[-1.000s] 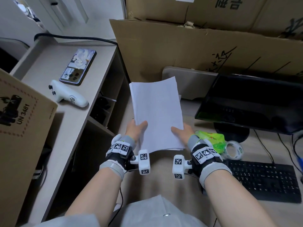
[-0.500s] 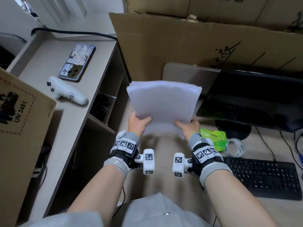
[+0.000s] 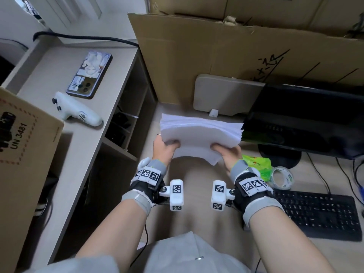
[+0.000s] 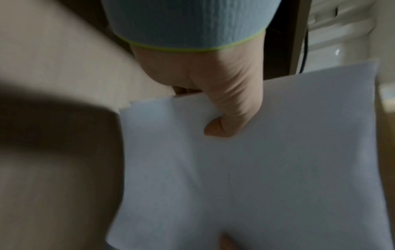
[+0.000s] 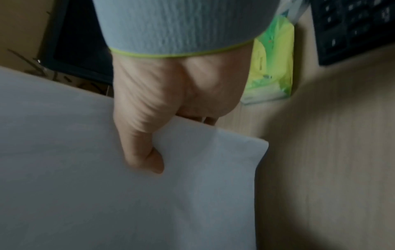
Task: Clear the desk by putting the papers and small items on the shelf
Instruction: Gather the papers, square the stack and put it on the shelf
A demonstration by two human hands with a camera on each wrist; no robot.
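Head view shows the thick white stack of paper sheets lifted above the beige table, left hand and right hand each pinching its near edge, thumb on top. Right of the stack, the green packet and clear tape roll wait; nothing looks shelved yet.

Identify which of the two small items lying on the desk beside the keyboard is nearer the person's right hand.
The green packet: it lies right beside the right hand, while the tape roll sits farther right, beyond the packet.
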